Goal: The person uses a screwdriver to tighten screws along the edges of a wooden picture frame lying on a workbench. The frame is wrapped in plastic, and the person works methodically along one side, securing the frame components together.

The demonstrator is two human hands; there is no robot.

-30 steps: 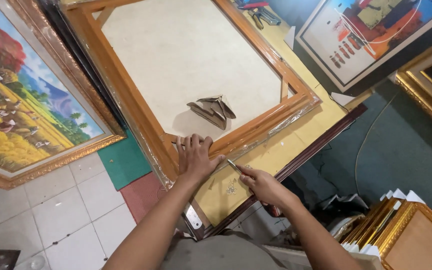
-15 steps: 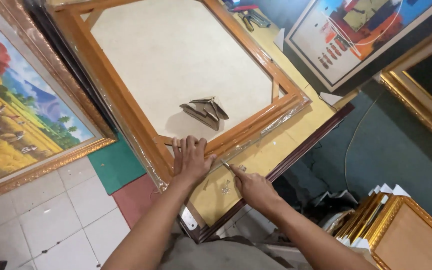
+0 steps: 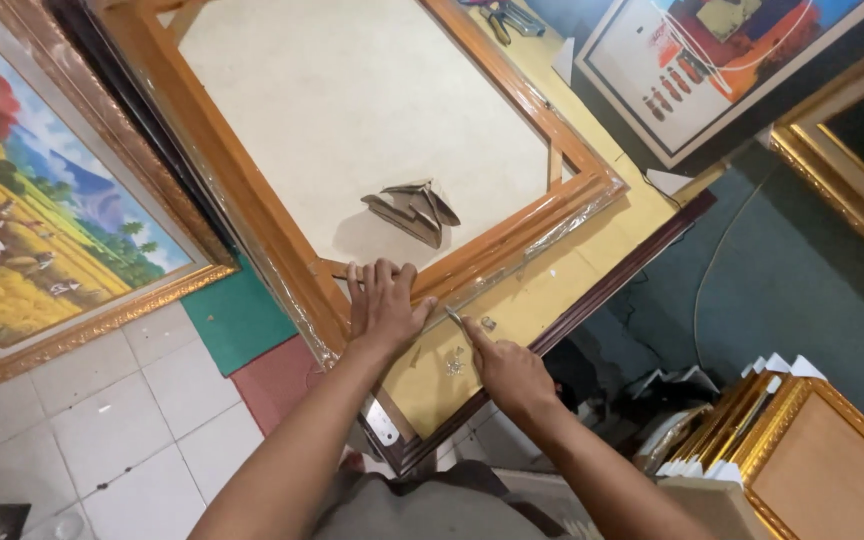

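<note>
A large wooden picture frame point(image 3: 252, 215) lies face down on a yellow table point(image 3: 542, 300), its beige backing board upward. My left hand point(image 3: 384, 305) lies flat on the frame's near corner, fingers together. My right hand point(image 3: 497, 365) sits just right of it on the table, pinching a small thin tool whose tip points at the frame's edge. Small metal pieces point(image 3: 455, 362) lie on the table between my hands. A few folded brown pieces point(image 3: 414, 210) rest on the backing board.
A framed landscape painting point(image 3: 42, 240) leans at the left above white floor tiles point(image 3: 102, 440). Another framed picture point(image 3: 712, 70) stands at the top right. Gold frames point(image 3: 792, 450) are stacked at the lower right. Tools point(image 3: 502, 15) lie at the table's far end.
Both hands stay at the frame's near corner. The view has shifted slightly, and my right hand has edged a little closer to the frame's edge.
</note>
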